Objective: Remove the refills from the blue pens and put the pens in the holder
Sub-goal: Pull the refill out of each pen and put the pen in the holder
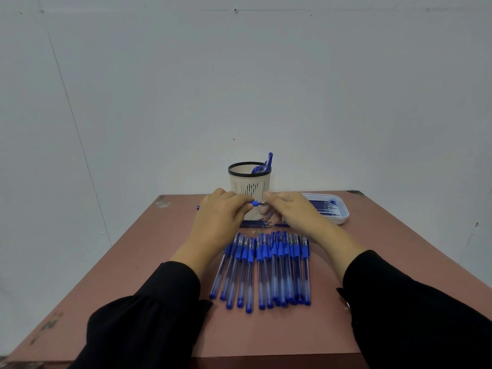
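A pale grey wall (319,89) fills most of what I can see, plain but for a few scuffs, and against it stands a reddish-brown table (149,262) with chipped patches near its left edges. Down the middle of the table, close to the person, lies a tight row of blue pens (262,270), side by side, grips pointing away — more than a dozen, apparently waiting to be emptied, so I'd judge the job barely under way. At the far edge stands the holder (249,179), a cream slotted cup with a black rim, with only a few pens poking up on its right side. To its right, a white tray (342,218) holds a small batch of pulled refills (323,207), and a few more loose ones (257,223) lie on the table between the holder and the row. In front of the holder both hands work one pen (255,203) held crosswise: the left hand (221,211) is wrapped around the barrel, whose end sticks out past it to the left, and the right hand (290,207) pinches the tip end — probably unscrewing it, though the fingers hide the joint.
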The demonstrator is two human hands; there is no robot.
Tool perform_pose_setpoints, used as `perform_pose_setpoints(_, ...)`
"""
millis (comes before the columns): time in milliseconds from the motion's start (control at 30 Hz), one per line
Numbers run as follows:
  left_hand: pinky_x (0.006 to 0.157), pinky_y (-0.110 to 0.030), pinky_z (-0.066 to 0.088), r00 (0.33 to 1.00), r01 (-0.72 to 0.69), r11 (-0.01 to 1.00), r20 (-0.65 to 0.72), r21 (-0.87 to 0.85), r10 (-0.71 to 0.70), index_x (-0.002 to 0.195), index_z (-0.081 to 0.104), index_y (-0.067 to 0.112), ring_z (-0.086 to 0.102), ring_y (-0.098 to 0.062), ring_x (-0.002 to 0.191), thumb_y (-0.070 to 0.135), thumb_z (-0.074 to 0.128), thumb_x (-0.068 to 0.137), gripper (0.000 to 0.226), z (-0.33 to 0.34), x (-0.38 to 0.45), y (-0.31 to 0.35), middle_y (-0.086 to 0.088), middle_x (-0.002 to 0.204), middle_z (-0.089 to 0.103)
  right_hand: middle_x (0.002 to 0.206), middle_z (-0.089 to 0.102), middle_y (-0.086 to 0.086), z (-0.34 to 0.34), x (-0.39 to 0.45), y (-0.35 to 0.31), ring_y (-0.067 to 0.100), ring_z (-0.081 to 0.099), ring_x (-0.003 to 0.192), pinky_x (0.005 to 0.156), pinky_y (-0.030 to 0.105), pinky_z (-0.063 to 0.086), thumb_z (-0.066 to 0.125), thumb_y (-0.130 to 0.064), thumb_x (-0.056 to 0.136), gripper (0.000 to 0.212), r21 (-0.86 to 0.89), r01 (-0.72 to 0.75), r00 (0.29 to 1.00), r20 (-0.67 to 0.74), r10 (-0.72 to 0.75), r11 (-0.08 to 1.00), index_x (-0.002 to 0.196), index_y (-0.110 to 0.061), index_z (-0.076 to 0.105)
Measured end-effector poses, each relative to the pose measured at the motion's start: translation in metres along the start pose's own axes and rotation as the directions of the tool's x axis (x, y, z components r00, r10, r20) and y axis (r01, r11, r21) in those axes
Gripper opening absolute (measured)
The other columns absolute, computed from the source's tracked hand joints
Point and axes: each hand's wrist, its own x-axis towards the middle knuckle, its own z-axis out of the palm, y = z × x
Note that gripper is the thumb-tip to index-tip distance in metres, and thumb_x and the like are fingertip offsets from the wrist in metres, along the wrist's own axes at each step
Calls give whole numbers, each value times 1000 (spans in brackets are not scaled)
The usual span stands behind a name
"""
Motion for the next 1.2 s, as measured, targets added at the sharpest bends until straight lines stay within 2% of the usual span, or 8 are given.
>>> perform_pose_setpoints(67,73,-33,38,1000,19,1000,4,19,-19,106,69,22,43,-12,79,32,54,94,22,0,0,-1,5,86,69,78,69,-2,-5,1,1,8,57,62,65,21,46,42,-40,100,42,-57,-1,999,-36,-1,998,93,-10,69)
perform_pose_setpoints(133,73,-33,39,999,42,999,1,29,-42,107,69,22,47,-15,80,33,53,94,23,-1,0,-2,4,86,69,80,67,-4,-15,4,5,9,57,68,66,24,46,50,-35,97,29,-216,12,994,-101,-35,976,89,-15,69)
perform_pose_setpoints(233,75,-35,41,998,68,997,4,28,-68,108,69,22,49,-17,83,33,53,94,24,-2,0,-3,4,86,69,81,68,-7,-31,6,14,13,62,80,74,35,53,64,-23,83,10,-600,-38,993,-113,-37,799,76,-22,72)
perform_pose_setpoints(367,78,-34,40,997,74,996,34,41,-75,111,67,23,50,-17,87,35,50,95,26,-1,0,-1,4,92,69,89,71,-10,-32,6,19,12,62,88,80,35,53,71,-26,78,8,-767,-78,997,-59,50,636,82,-30,76)
perform_pose_setpoints(467,78,-33,39,996,79,996,39,39,-80,112,67,23,50,-18,88,35,50,95,27,-2,0,-1,4,93,69,96,71,-11,-31,8,21,11,61,93,84,35,53,72,-29,79,12,-809,-71,997,-54,47,583,90,-32,76)
perform_pose_setpoints(833,78,-32,36,995,79,996,55,47,-81,112,67,24,50,-16,87,34,49,95,26,-3,-1,0,5,95,69,94,70,-9,-34,7,20,11,61,90,79,31,52,73,-29,78,11,-827,-84,996,-62,58,556,90,-30,74)
perform_pose_setpoints(1067,78,-33,39,995,74,996,65,50,-77,111,67,23,50,-16,86,32,51,95,24,-1,-1,-1,4,96,70,91,70,-8,-34,4,18,13,62,85,72,29,52,63,-29,83,13,-869,-50,998,-60,-4,492,88,-30,75)
perform_pose_setpoints(1200,78,-32,37,994,79,995,71,61,-83,111,67,25,49,-16,87,32,50,95,24,-1,-1,-2,5,97,70,88,66,-3,-35,3,15,16,60,81,68,31,49,62,-30,83,14,-806,0,996,-54,-74,592,84,-22,73)
